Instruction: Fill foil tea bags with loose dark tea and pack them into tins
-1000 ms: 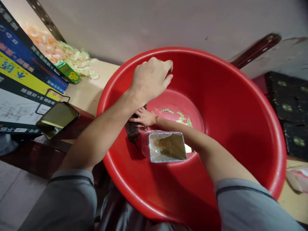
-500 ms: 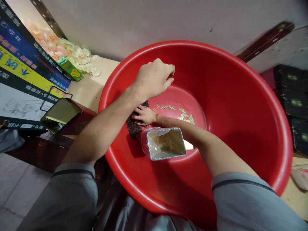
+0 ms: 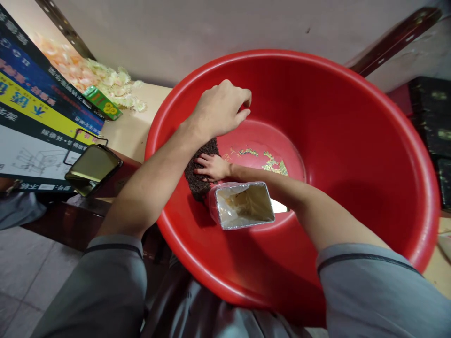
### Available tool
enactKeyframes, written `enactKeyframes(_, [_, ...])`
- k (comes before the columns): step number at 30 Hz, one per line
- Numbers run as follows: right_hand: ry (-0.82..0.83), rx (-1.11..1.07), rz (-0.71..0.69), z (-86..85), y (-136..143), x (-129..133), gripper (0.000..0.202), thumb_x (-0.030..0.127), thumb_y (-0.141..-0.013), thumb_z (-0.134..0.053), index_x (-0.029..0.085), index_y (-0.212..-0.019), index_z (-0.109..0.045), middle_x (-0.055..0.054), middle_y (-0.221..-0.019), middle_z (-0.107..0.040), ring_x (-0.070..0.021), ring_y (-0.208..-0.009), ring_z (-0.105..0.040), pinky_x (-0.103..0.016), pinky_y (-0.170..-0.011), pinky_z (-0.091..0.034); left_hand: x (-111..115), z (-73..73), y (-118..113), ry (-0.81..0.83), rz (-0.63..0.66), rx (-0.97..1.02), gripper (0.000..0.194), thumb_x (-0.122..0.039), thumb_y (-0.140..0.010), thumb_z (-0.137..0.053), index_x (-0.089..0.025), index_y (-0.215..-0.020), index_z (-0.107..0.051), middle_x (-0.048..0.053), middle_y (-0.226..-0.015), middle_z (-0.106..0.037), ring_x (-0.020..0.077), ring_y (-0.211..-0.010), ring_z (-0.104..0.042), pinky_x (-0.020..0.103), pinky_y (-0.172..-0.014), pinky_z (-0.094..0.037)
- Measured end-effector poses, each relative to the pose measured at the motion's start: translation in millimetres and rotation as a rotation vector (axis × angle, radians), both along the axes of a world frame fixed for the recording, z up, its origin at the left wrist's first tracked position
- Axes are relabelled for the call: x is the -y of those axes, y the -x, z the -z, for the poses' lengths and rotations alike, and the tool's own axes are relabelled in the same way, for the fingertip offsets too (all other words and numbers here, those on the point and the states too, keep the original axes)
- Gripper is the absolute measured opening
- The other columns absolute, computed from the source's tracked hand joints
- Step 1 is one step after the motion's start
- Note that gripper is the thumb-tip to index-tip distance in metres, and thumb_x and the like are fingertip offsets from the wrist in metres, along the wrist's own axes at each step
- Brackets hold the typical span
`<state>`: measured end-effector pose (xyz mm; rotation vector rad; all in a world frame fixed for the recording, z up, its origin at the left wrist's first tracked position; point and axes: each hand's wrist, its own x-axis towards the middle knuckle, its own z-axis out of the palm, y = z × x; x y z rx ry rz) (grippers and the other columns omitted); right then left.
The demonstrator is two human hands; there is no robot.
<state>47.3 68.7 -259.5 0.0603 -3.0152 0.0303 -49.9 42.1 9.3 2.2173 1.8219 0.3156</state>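
A large red plastic basin (image 3: pixel 355 188) fills the middle of the view. My left hand (image 3: pixel 225 107) hovers above its far left part, fingers curled down; whatever they may hold is hidden under the hand. Lower down, my right hand (image 3: pixel 213 167) lies with spread fingers on a heap of dark brown, crumbly granules (image 3: pixel 195 180) against the basin's left side. Close to my right forearm is an open bag (image 3: pixel 244 205) with a silvery, foil-like lining and a clear outer film, its mouth facing up. Behind the bag and forearm a white piece (image 3: pixel 279 205) shows partly.
On the left stand a large printed carton (image 3: pixel 38 110), a green box (image 3: pixel 103 101), pale artificial flowers (image 3: pixel 116 87) and a gold, dark-rimmed container (image 3: pixel 93 166) with a wire loop. Dark boxes (image 3: pixel 435 117) are stacked at the right. A person's grey cloth (image 3: pixel 21 210) shows at the left edge.
The view has shifted slightly. My left hand has risen a little away from the heap, uncovering more of it. My right hand stays on the granules, and the bag stands beside it as before.
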Motion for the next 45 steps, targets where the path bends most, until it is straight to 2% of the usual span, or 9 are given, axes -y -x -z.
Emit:
enactKeyframes(8, [-0.032, 0.028, -0.138, -24.7, 13, -11, 0.045, 0.047, -0.11, -0.049, 0.013, -0.13, -0.072, -0.021, -0.119, -0.064, -0.0298, -0.107, -0.054, -0.035, -0.077, -0.045, -3, 3.1, 3, 0.043, 0.019, 0.013, 0.035, -0.037, -0.105, -0.061, -0.044, -0.134, -0.079, -0.001, -0.131, -0.081, 0.0308, -0.133, -0.069, 0.047, -0.117, -0.054])
enactKeyframes(17, [0.108, -0.106, -0.005, -62.5, 22, -11, 0.05, 0.047, -0.105, -0.056, 0.012, -0.139, -0.071, -0.023, -0.131, -0.066, -0.0335, -0.115, -0.061, -0.044, -0.091, -0.052, -9, 7.1, 10, 0.024, 0.011, 0.076, 0.035, -0.036, -0.101, -0.062, -0.044, -0.129, -0.081, -0.002, -0.126, -0.083, 0.0308, -0.135, -0.069, 0.048, -0.118, -0.054])
enactKeyframes(23, [0.175, -0.082, -0.002, -129.7, 4, 2, 0.051, 0.048, -0.106, -0.053, 0.01, -0.134, -0.073, -0.02, -0.126, -0.066, -0.0303, -0.108, -0.064, -0.044, -0.092, -0.051, -18, 15.7, 27, -0.034, -0.01, 0.133, 0.033, -0.037, -0.095, -0.063, -0.044, -0.121, -0.082, -0.003, -0.127, -0.083, 0.029, -0.133, -0.071, 0.048, -0.12, -0.052])
enactKeyframes(27, [0.24, -0.071, 0.08, -187.1, -43, 36, 0.051, 0.049, -0.108, -0.049, 0.013, -0.136, -0.071, -0.016, -0.119, -0.065, -0.0249, -0.099, -0.063, -0.039, -0.085, -0.051, -22, 14.4, 39, -0.068, -0.011, 0.222, 0.033, -0.039, -0.092, -0.064, -0.046, -0.117, -0.083, -0.004, -0.125, -0.083, 0.0291, -0.134, -0.07, 0.049, -0.121, -0.052])
enactKeyframes(29, [0.295, -0.067, 0.11, -203.3, -72, 58, 0.047, 0.048, -0.107, -0.051, 0.014, -0.134, -0.072, -0.014, -0.117, -0.067, -0.0238, -0.096, -0.064, -0.037, -0.083, -0.053, -24, 13.1, 42, -0.08, -0.005, 0.246, 0.031, -0.039, -0.092, -0.064, -0.047, -0.114, -0.083, -0.005, -0.12, -0.084, 0.0288, -0.134, -0.07, 0.048, -0.122, -0.051])
enactKeyframes(32, [0.319, -0.08, 0.159, -203.6, -109, 87, 0.043, 0.046, -0.108, -0.051, 0.017, -0.131, -0.073, -0.015, -0.116, -0.069, -0.0236, -0.099, -0.066, -0.036, -0.085, -0.056, -27, 14.1, 40, -0.088, 0.007, 0.227, 0.031, -0.036, -0.093, -0.063, -0.046, -0.113, -0.083, -0.005, -0.112, -0.085, 0.0265, -0.132, -0.07, 0.044, -0.123, -0.051])
enactKeyframes(35, [0.203, -0.063, 0.159, -185.9, -129, 104, 0.044, 0.051, -0.107, -0.054, 0.02, -0.132, -0.073, -0.018, -0.123, -0.069, -0.026, -0.103, -0.066, -0.038, -0.084, -0.057, -29, 19.0, 35, -0.105, 0.035, 0.19, 0.031, -0.029, -0.094, -0.062, -0.04, -0.112, -0.085, -0.002, -0.108, -0.085, 0.0262, -0.126, -0.073, 0.043, -0.122, -0.051])
enactKeyframes(39, [0.111, -0.063, 0.066, -167.7, -133, 110, 0.037, 0.043, -0.107, -0.058, 0.022, -0.133, -0.075, -0.02, -0.128, -0.07, -0.0263, -0.102, -0.067, -0.039, -0.083, -0.059, -31, 27.0, 32, -0.098, 0.055, 0.146, 0.031, -0.024, -0.092, -0.064, -0.034, -0.112, -0.086, 0.003, -0.113, -0.085, 0.0276, -0.128, -0.072, 0.043, -0.121, -0.051])
enactKeyframes(45, [0.267, -0.004, 0.083, -171.2, -129, 109, 0.03, 0.027, -0.103, -0.067, 0.022, -0.13, -0.079, -0.019, -0.132, -0.072, -0.0261, -0.11, -0.073, -0.04, -0.09, -0.062, -36, 36.9, 30, -0.034, 0.052, 0.114, 0.034, -0.026, -0.087, -0.067, -0.035, -0.115, -0.085, 0.004, -0.117, -0.084, 0.0291, -0.138, -0.066, 0.044, -0.122, -0.05])
